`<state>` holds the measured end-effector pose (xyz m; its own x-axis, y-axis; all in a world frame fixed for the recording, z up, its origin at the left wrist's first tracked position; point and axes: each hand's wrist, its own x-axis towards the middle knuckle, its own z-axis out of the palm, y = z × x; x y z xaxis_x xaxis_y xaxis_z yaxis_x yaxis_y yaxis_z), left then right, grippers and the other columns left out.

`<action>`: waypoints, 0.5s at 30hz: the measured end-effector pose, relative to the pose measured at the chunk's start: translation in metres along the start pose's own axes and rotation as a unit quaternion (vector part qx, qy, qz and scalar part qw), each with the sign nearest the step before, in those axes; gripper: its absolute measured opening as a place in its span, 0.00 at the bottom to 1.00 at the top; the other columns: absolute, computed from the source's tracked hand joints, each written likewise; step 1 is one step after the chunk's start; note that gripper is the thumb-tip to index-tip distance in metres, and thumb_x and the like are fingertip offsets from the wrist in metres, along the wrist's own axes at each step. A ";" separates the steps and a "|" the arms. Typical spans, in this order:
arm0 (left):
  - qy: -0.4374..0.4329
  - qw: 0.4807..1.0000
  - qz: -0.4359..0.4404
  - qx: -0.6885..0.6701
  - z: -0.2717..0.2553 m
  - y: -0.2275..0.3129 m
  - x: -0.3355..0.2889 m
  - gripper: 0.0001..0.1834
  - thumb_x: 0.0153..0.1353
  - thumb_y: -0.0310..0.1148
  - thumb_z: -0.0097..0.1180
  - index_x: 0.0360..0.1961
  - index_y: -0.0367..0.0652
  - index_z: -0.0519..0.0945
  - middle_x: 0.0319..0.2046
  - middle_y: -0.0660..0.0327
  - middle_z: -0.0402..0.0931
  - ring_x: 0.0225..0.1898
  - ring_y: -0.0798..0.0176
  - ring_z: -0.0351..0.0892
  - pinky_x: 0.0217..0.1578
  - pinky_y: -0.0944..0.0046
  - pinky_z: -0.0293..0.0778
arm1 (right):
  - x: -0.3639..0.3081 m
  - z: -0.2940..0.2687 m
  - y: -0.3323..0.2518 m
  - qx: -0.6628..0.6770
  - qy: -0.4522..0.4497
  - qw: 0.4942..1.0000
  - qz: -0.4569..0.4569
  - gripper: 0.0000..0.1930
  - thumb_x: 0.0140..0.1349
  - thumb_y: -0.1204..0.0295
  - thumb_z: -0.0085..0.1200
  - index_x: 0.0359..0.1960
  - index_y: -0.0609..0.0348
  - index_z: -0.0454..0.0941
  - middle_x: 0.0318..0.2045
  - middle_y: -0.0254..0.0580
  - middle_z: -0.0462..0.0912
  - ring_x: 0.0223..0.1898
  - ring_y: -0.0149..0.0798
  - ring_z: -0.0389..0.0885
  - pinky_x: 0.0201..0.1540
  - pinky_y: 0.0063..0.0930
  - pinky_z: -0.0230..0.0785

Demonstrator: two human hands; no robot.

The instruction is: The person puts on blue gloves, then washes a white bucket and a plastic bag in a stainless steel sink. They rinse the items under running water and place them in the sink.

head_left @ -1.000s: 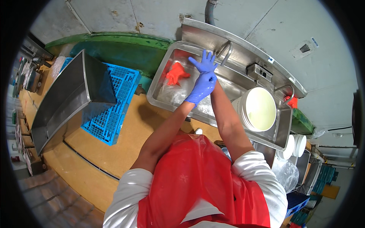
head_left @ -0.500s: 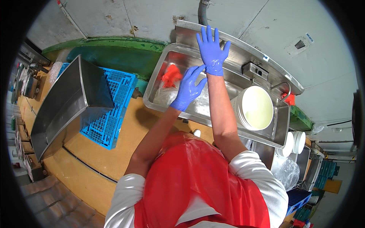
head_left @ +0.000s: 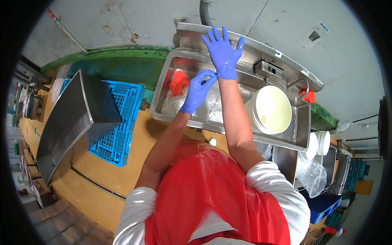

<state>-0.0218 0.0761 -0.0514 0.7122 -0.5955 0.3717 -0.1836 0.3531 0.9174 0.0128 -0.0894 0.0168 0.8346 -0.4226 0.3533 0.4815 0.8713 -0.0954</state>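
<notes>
Both my hands wear thin blue gloves and are held over a long stainless steel sink (head_left: 158,92). My right hand (head_left: 224,52) is stretched away from me, fingers spread, holding nothing. At its wrist, the thumb and fingertips of my left hand (head_left: 197,93) pinch the edge of the right glove's cuff (head_left: 227,74). Beneath my left hand, a crumpled red thing (head_left: 178,83) lies in the sink beside clear plastic (head_left: 173,105). To the right of my right forearm, a white bucket (head_left: 272,109) stands tilted in the sink.
A curved faucet (head_left: 305,83) and a small metal box (head_left: 268,69) are at the sink's back edge. On the left, a large steel bin (head_left: 67,126) leans on a blue plastic pallet (head_left: 108,149). More white buckets (head_left: 322,143) and a clear plastic bag (head_left: 315,179) sit at right.
The fingers of my left hand have closed from a looser, more open shape into a pinch at the right glove's cuff. My right hand has shifted slightly left, its fingers still spread.
</notes>
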 end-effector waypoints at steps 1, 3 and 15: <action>0.006 1.000 -0.010 -0.006 0.003 0.002 -0.001 0.07 0.66 0.22 0.63 0.45 0.37 0.83 0.43 0.66 0.81 0.43 0.74 0.78 0.42 0.69 0.74 | 0.000 -0.001 0.000 -0.001 -0.002 1.000 -0.005 0.49 0.66 0.35 0.48 0.81 0.45 0.47 0.81 0.51 0.43 0.81 0.54 0.39 0.79 0.64 0.35; 0.016 1.000 -0.017 -0.012 0.008 0.004 -0.002 0.07 0.66 0.22 0.64 0.45 0.37 0.83 0.43 0.66 0.81 0.42 0.75 0.78 0.40 0.70 0.74 | 0.000 -0.001 0.000 -0.022 0.004 1.000 -0.020 0.47 0.67 0.36 0.48 0.81 0.45 0.48 0.80 0.51 0.47 0.81 0.55 0.42 0.79 0.62 0.36; -0.003 0.993 -0.054 -0.108 0.002 -0.009 0.007 0.07 0.68 0.23 0.61 0.46 0.38 0.81 0.43 0.66 0.80 0.44 0.76 0.77 0.46 0.70 0.74 | 0.003 -0.001 -0.001 -0.024 -0.001 1.000 -0.015 0.43 0.69 0.38 0.47 0.78 0.46 0.54 0.78 0.50 0.57 0.78 0.56 0.52 0.79 0.57 0.39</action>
<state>-0.0165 0.0679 -0.0568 0.7157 -0.6427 0.2734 0.0439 0.4321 0.9008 0.0151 -0.0922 0.0168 0.8185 -0.4485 0.3591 0.5192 0.8450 -0.1280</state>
